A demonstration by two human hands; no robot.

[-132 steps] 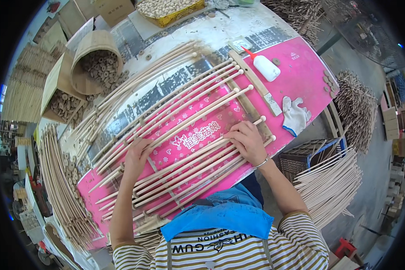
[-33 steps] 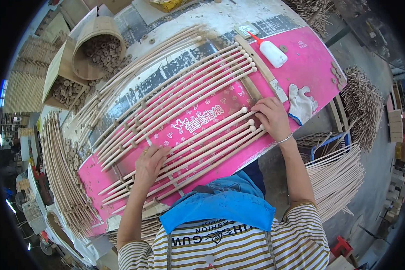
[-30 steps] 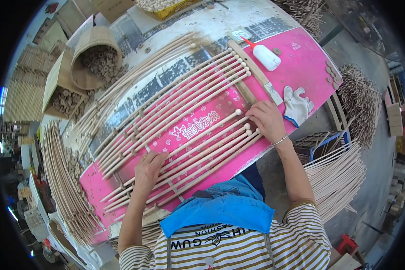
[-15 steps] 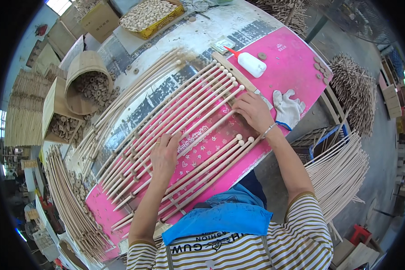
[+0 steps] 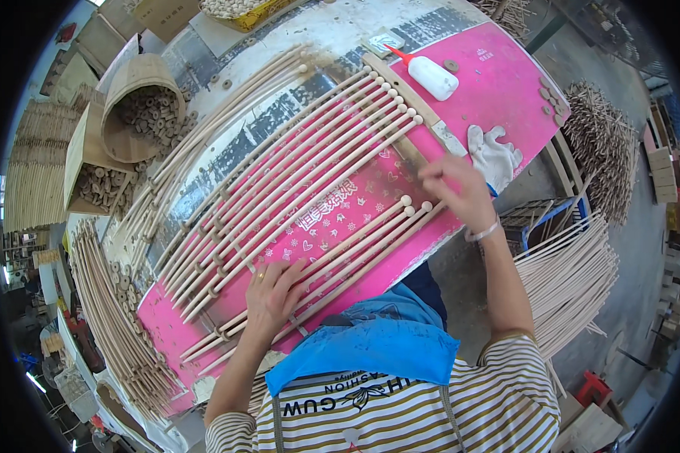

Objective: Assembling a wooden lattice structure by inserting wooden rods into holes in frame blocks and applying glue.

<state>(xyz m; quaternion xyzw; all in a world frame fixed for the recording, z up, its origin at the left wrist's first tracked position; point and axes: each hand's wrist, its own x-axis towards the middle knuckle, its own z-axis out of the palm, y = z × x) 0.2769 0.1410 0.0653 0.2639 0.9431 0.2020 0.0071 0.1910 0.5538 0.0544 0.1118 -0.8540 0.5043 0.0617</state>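
Observation:
My left hand (image 5: 272,296) lies over the nearer group of thin wooden sticks (image 5: 347,257), its fingers apart and touching the top stick. Small round wooden balls (image 5: 406,201) cap the right ends of these sticks. Close to those ends, my right hand (image 5: 461,195) hovers above the pink board, blurred, with its fingers bent; whether they pinch anything is unclear. Farther back, several ball-ended sticks (image 5: 310,162) lie side by side, their ball ends near a wooden stop bar (image 5: 404,89). Ring-shaped wooden pieces (image 5: 217,260) sit on them toward the left ends.
A white glue bottle (image 5: 433,78) with a red nozzle and a white glove (image 5: 493,157) lie on the pink board (image 5: 499,75). A wooden tub (image 5: 132,83) and a box (image 5: 83,162) hold rings at left. Stick bundles (image 5: 570,291) stand at right.
The stick under my hands has joined the far group. My left hand has moved to the nearer sticks; my right hand has lifted away toward their ball ends. The view has shifted slightly.

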